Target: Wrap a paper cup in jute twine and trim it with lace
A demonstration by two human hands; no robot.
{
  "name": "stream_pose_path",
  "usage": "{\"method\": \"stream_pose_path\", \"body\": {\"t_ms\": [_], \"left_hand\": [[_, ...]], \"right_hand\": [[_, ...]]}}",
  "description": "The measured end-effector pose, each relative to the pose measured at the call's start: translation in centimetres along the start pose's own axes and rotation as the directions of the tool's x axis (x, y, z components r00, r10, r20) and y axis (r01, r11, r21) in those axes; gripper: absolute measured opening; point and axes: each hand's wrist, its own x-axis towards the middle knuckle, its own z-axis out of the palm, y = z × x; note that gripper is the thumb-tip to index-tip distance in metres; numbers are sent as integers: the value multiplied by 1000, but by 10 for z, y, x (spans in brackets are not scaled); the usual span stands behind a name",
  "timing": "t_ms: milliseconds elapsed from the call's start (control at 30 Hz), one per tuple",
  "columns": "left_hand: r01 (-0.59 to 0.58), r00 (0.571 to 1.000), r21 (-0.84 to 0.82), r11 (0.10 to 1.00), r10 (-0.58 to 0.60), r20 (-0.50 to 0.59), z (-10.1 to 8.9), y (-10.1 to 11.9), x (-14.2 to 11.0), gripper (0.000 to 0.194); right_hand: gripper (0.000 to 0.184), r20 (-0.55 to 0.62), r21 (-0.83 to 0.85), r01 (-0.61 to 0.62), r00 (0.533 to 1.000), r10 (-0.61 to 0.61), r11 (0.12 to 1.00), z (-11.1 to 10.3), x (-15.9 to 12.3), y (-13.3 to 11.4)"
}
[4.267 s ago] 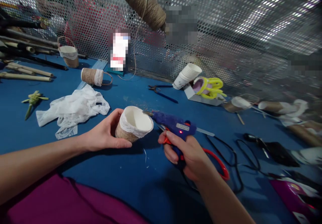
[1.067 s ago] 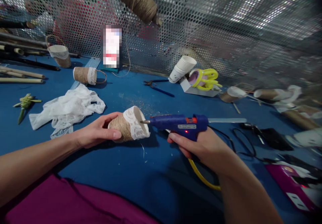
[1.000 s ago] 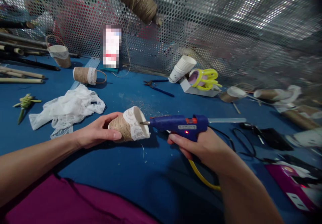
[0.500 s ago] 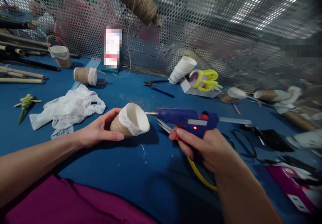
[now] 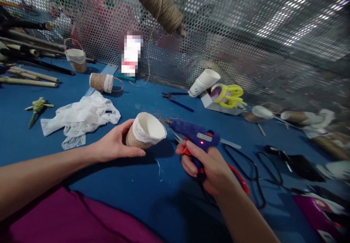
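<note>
Blue counter (image 5: 147,193) stretches from the cup (image 5: 136,140) back to the purple cloth (image 5: 82,219) — and well beyond the cup, a perforated panel (image 5: 232,50) closes things off. Lace (image 5: 86,113) sits left of the cup. Left hand's (image 5: 117,141) fingers clamped round the cup, mouth tipped rightward; right hand's (image 5: 209,163) fingers wrapped on the glue gun (image 5: 188,129), nozzle just beside the cup's rim — contact, can't tell.
</note>
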Motion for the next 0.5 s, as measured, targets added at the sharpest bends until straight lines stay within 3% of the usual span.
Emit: {"method": "stream_pose_path", "body": {"t_ms": [500], "left_hand": [[-22,1000,7,1000,22,-4,0,0,-1,64]], "right_hand": [[25,-73,-265,66,993,-88,962,4,-2,-4]]}}
